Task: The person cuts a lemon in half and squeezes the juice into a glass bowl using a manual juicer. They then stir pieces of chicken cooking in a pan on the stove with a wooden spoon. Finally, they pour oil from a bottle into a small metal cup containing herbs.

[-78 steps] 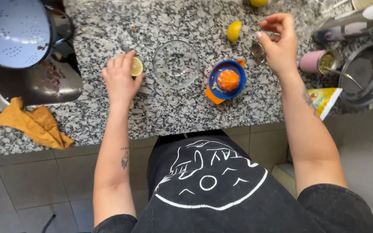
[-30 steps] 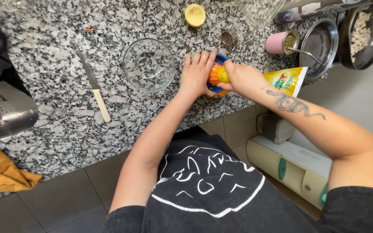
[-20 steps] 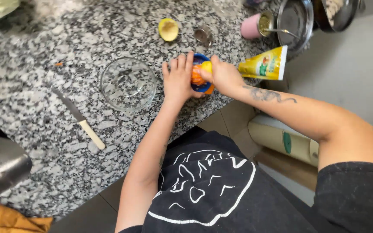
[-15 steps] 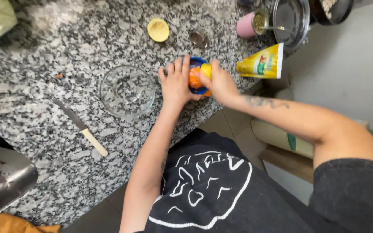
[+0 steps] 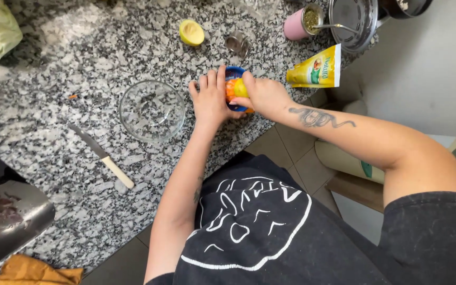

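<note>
A blue and orange citrus juicer (image 5: 231,73) stands on the speckled granite counter (image 5: 54,95). My left hand (image 5: 209,97) rests flat against the juicer's left side and steadies it. Over the orange cone, my right hand (image 5: 259,95) presses a yellow lemon half (image 5: 240,88). An empty clear glass bowl (image 5: 152,111) sits just left of my left hand. A second lemon half (image 5: 191,32) lies cut side up further back.
A knife with a pale handle (image 5: 103,156) lies left of the bowl. A yellow sauce pouch (image 5: 315,68), a small metal cup (image 5: 237,42), a pink cup (image 5: 302,22) and a steel pan (image 5: 352,18) crowd the right end. An orange cloth (image 5: 27,270) hangs at the lower left.
My left hand left the lemon half by the bowl and came to the juicer. My right hand brought a lemon half onto the cone. The view swung left and tilted.
</note>
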